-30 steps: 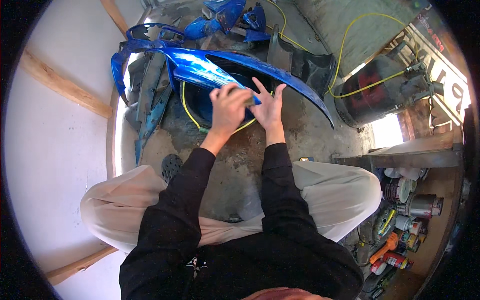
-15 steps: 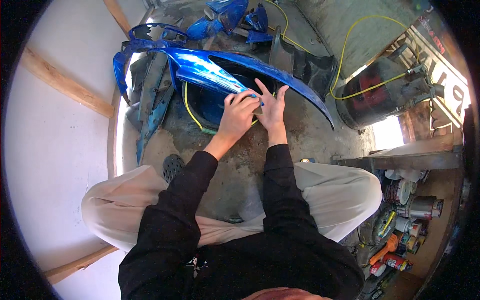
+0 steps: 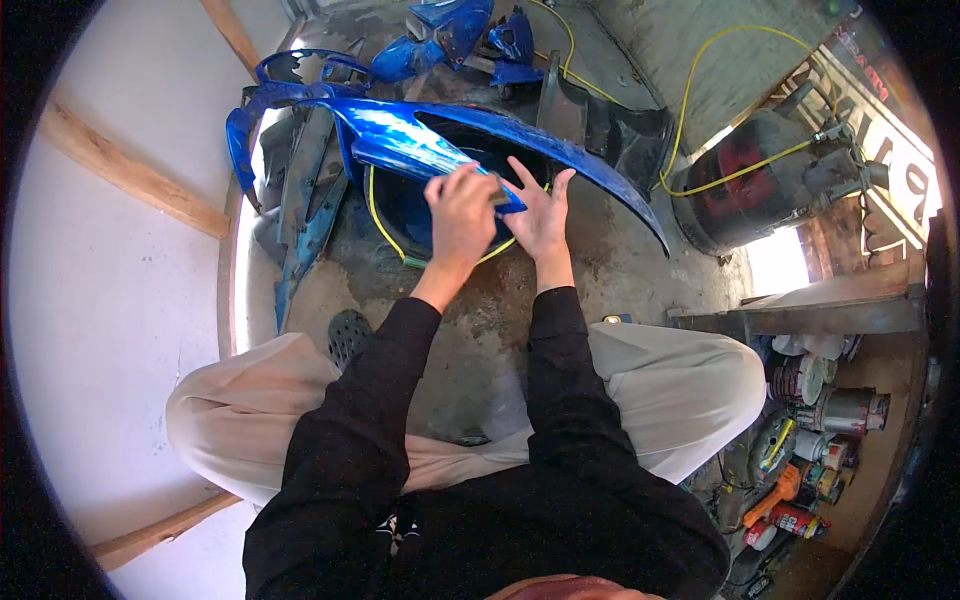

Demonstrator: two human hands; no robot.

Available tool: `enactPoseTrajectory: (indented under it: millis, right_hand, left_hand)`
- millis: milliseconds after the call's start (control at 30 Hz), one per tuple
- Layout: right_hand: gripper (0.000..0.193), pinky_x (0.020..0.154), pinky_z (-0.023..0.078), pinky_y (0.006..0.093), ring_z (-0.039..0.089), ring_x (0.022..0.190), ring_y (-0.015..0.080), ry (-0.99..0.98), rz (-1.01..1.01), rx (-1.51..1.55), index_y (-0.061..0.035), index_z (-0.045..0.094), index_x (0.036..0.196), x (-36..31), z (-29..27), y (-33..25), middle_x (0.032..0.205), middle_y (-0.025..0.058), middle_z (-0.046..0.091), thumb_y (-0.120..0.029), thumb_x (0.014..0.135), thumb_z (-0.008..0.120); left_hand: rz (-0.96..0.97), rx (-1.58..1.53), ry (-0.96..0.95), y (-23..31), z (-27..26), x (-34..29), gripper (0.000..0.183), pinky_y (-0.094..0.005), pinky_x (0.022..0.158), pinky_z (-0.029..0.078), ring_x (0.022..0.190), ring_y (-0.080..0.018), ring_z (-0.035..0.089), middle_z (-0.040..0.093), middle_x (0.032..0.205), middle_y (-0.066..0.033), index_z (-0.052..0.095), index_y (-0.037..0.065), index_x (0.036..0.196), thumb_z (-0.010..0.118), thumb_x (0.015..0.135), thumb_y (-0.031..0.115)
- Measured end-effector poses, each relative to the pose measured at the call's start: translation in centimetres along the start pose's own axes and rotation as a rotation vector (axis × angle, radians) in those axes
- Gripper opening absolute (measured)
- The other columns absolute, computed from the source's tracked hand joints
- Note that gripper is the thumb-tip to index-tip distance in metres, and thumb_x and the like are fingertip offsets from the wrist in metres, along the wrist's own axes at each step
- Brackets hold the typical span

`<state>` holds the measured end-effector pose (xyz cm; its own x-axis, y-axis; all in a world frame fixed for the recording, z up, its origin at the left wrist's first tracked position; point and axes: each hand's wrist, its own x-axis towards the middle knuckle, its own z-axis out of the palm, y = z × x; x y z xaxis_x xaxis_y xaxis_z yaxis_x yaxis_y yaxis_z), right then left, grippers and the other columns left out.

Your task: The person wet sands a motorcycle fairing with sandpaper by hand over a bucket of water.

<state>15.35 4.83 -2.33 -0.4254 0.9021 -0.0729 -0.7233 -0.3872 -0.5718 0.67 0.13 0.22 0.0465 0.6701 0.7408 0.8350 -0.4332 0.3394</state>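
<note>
A glossy blue motorcycle fairing panel (image 3: 400,138) with a long curved arm lies across a dark round tub (image 3: 395,205). My left hand (image 3: 463,222) is closed, fingers bent around a small flat pad (image 3: 499,196), over the panel's pointed near end. Blur hides the pad's exact kind. My right hand (image 3: 541,222) is palm up at that same tip, thumb and index finger stretched apart. Its other fingers are partly hidden by the panel, which rests against them.
More blue panels (image 3: 440,40) and dark plastic parts (image 3: 610,125) lie beyond the tub. At right stands a black tank (image 3: 740,190) with a yellow hose (image 3: 690,90). A shelf (image 3: 830,318) with cans is at lower right; a white wall (image 3: 120,270) borders the left.
My left hand has shifted left and slightly up along the panel, away from the right palm, uncovering the tip. The right hand stays nearly in place.
</note>
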Motion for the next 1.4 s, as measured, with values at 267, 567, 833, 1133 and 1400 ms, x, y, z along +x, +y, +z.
enactPoseTrajectory:
  millis: [267,567,833,1133,1400]
  right_hand:
    - [0.132,0.119,0.033,0.0615,0.048,0.145,0.0424,-0.027,-0.007,-0.029,-0.0071,0.016,0.170,0.2,-0.3,-0.1,0.165,0.0325,0.035,-0.102,0.079,0.032]
    - [0.131,0.120,0.033,0.0588,0.047,0.145,0.0421,-0.023,-0.015,-0.043,-0.0062,0.018,0.169,-0.1,-0.1,-0.3,0.165,0.0324,0.035,-0.101,0.080,0.032]
    - [0.129,0.120,0.030,0.0611,0.042,0.148,0.0412,-0.022,-0.013,-0.030,-0.0061,0.024,0.168,0.1,0.5,-0.2,0.165,0.0308,0.036,-0.101,0.081,0.031]
    - [0.134,0.121,0.032,0.0586,0.044,0.146,0.0442,-0.049,-0.025,0.025,-0.0014,0.015,0.168,0.1,0.6,0.1,0.164,0.0371,0.030,-0.099,0.080,0.042]
    - [0.136,0.123,0.030,0.0585,0.040,0.149,0.0485,-0.075,-0.035,0.036,-0.0020,0.007,0.169,-0.2,0.2,-0.4,0.167,0.0403,0.019,-0.098,0.080,0.043]
  left_hand:
    - [-0.006,0.029,0.056,-1.0,-0.3,0.3,0.022,-0.0479,0.109,0.031,0.129,-0.0242,0.060,0.072,0.113,0.0008,0.073,0.011,0.106,0.068,0.085,0.005]
    - [0.037,-0.011,-0.009,0.2,-0.2,0.0,0.022,-0.0464,0.102,0.036,0.123,-0.0236,0.061,0.073,0.114,0.0017,0.074,0.011,0.106,0.066,0.086,0.007]
    - [-0.021,0.047,0.020,-0.4,-0.5,0.8,0.024,-0.0452,0.100,0.035,0.118,-0.0220,0.061,0.075,0.112,0.0040,0.077,0.014,0.108,0.067,0.087,0.006]
    - [-0.086,0.031,0.018,-3.6,-1.6,2.1,0.020,-0.0427,0.099,0.043,0.114,-0.0240,0.066,0.076,0.112,-0.0011,0.078,0.011,0.107,0.071,0.088,0.008]
    - [-0.835,-0.919,0.196,-5.9,-7.0,3.7,0.029,-0.0300,0.076,0.057,0.094,-0.0217,0.077,0.076,0.108,-0.0098,0.065,0.002,0.131,0.053,0.112,0.020]
